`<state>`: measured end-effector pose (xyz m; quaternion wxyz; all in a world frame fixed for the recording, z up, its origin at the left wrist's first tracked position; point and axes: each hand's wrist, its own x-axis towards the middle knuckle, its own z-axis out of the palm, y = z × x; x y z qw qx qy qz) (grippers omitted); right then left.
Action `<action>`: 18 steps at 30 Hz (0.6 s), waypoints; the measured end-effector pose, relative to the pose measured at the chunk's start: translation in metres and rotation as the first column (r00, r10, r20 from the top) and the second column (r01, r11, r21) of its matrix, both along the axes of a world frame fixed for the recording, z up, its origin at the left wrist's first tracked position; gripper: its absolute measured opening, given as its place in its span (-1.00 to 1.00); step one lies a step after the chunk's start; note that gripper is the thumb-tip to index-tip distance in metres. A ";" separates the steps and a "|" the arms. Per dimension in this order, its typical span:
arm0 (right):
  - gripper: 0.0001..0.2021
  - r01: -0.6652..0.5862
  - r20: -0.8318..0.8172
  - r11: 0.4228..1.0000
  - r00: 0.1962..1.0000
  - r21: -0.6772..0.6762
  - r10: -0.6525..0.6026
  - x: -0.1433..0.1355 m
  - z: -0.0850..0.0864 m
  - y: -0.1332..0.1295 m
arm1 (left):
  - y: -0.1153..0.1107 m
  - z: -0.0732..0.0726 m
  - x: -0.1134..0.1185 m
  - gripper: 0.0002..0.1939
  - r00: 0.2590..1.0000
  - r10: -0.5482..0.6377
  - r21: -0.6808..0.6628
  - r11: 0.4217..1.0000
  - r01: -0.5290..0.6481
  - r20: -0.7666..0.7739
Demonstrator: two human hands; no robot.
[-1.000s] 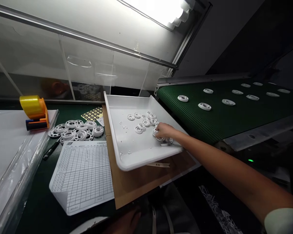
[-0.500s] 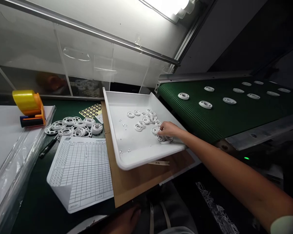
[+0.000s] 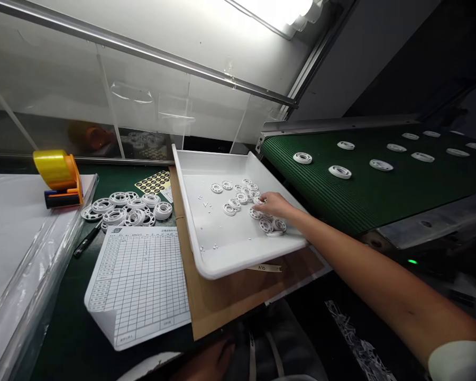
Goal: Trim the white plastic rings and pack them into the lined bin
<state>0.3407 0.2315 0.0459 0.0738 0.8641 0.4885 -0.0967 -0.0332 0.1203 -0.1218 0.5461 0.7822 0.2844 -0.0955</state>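
My right hand (image 3: 274,203) reaches over the shallow white tray (image 3: 238,254) from the right. Its fingers are bent and pinched at a white plastic ring (image 3: 257,200), partly covered by the fingertips. More white rings (image 3: 277,225) lie tilted against each other just below the hand. Others, such as a loose ring (image 3: 216,188), lie flatter further left and back in the tray. Small white scraps (image 3: 206,205) are scattered on the tray floor. In shadow at the bottom edge, my left hand (image 3: 218,360) rests low near my lap, its fingers too dark to make out.
A green conveyor belt (image 3: 365,196) carrying several white rings runs at the right. Left of the tray are a pile of larger rings (image 3: 135,217), a printed form (image 3: 143,286), a pen (image 3: 87,241), a sticker sheet (image 3: 154,181) and a tape dispenser (image 3: 63,182). Cardboard (image 3: 206,317) lies underneath.
My right hand has shifted slightly up and away from the lower ring cluster, uncovering more of those rings. The whole view has moved a little, so fixed things appear further right.
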 end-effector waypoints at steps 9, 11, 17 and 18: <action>-0.70 -0.017 -0.037 0.996 0.999 -0.085 0.013 -0.006 -0.006 0.003 | 0.006 0.016 0.000 -0.52 1.000 -0.027 -0.015 1.000 0.027 -0.013; -0.72 -0.008 -0.019 0.992 1.000 -0.123 0.006 -0.005 -0.001 0.000 | 0.006 0.016 0.000 -0.52 1.000 -0.018 -0.026 1.000 0.018 -0.016; -0.73 0.030 0.017 0.969 0.999 -0.245 -0.027 -0.011 0.005 -0.017 | 0.009 0.014 0.000 -0.57 0.999 -0.037 -0.050 0.998 0.038 0.019; -0.74 0.033 0.021 0.965 0.999 -0.258 -0.029 -0.013 0.005 -0.017 | 0.010 0.014 0.000 -0.60 0.999 -0.038 -0.053 0.998 0.039 0.029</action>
